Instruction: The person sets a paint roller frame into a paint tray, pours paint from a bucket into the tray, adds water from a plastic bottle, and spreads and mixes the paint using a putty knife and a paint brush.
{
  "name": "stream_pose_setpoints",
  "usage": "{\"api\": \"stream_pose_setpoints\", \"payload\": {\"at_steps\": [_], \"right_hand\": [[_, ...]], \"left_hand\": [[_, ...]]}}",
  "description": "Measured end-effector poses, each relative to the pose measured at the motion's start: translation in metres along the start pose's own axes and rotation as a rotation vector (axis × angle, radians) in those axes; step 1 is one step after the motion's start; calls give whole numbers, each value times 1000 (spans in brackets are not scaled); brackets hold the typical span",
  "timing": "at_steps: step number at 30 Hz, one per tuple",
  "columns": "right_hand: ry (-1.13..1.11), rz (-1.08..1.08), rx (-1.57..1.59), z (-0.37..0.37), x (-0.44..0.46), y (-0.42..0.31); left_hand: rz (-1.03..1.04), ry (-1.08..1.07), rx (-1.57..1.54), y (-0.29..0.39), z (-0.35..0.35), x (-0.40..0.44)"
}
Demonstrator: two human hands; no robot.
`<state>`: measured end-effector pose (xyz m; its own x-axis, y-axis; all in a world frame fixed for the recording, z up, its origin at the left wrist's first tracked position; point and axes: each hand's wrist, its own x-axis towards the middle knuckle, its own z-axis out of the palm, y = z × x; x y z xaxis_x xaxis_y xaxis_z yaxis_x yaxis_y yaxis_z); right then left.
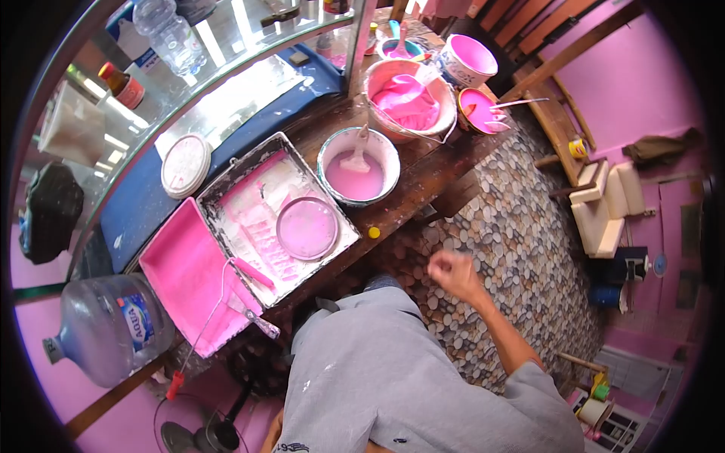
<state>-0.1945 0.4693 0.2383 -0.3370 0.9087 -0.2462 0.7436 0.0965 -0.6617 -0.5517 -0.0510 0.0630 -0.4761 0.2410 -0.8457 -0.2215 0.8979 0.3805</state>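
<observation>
My right hand is raised over the pebble-patterned floor, to the right of the table. Its fingers are loosely curled and slightly blurred, with nothing visible in them. My left hand is out of sight; only a strip of skin shows beside the grey shirt at the bottom edge. Nearest to the right hand on the table are a yellow cap and a white bucket of pink paint with a paintbrush standing in it. A paint tray holds a round lid smeared pink.
A pink tray carries a paint roller. Farther back stand a larger pail, a patterned tub and a pink paint can with brushes. An Aqua water bottle lies at left, by a glass cabinet.
</observation>
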Motion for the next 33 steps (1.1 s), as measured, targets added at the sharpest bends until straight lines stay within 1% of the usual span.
{"api": "stream_pose_setpoints", "payload": {"at_steps": [1, 2, 4, 5, 7, 8, 9, 11, 14, 18, 20, 21, 23, 25, 28, 29, 31, 32, 33], "right_hand": [[133, -120, -28, -7, 30, -11], [217, -206, -3, -13, 59, -23], [281, -328, 48, -18, 118, -42], [312, -446, -66, -16, 151, -39], [329, -485, -226, -8, 201, -52], [407, -586, -264, 5, 229, -45], [391, -597, -251, 8, 244, -51], [200, -548, -393, 14, 264, -62], [97, -640, -401, 26, 283, -62], [86, -764, -283, 45, 282, -70], [243, -753, -249, 53, 283, -77], [237, -764, -244, 55, 286, -79], [334, -721, -424, 57, 294, -80], [285, -724, -431, 53, 299, -75], [119, -718, -367, 43, 296, -78], [116, -721, -367, 40, 292, -79], [0, -697, -411, 37, 286, -80], [1, -698, -412, 37, 285, -83], [-31, -748, -508, 37, 283, -86]], "left_hand": [[-8, 6, -17, 6, 10, -7], [-9, 19, -34, 8, 18, -13], [-6, 35, -72, 20, 41, -26], [-4, 42, -90, 26, 53, -32], [-8, 54, -119, 36, 77, -46], [-13, 57, -130, 39, 89, -54], [-13, 58, -142, 43, 103, -60], [-15, 62, -164, 49, 127, -73], [-13, 60, -198, 52, 160, -91], [8, 52, -238, 51, 193, -104], [28, 52, -257, 50, 205, -108], [36, 53, -268, 51, 210, -110], [61, 57, -289, 53, 215, -112], [92, 74, -323, 58, 216, -112], [165, 137, -411, 76, 205, -112], [199, 182, -445, 90, 198, -114], [253, 290, -472, 126, 178, -116], [269, 355, -430, 157, 163, -118], [285, 420, -387, 183, 150, -118]]}}
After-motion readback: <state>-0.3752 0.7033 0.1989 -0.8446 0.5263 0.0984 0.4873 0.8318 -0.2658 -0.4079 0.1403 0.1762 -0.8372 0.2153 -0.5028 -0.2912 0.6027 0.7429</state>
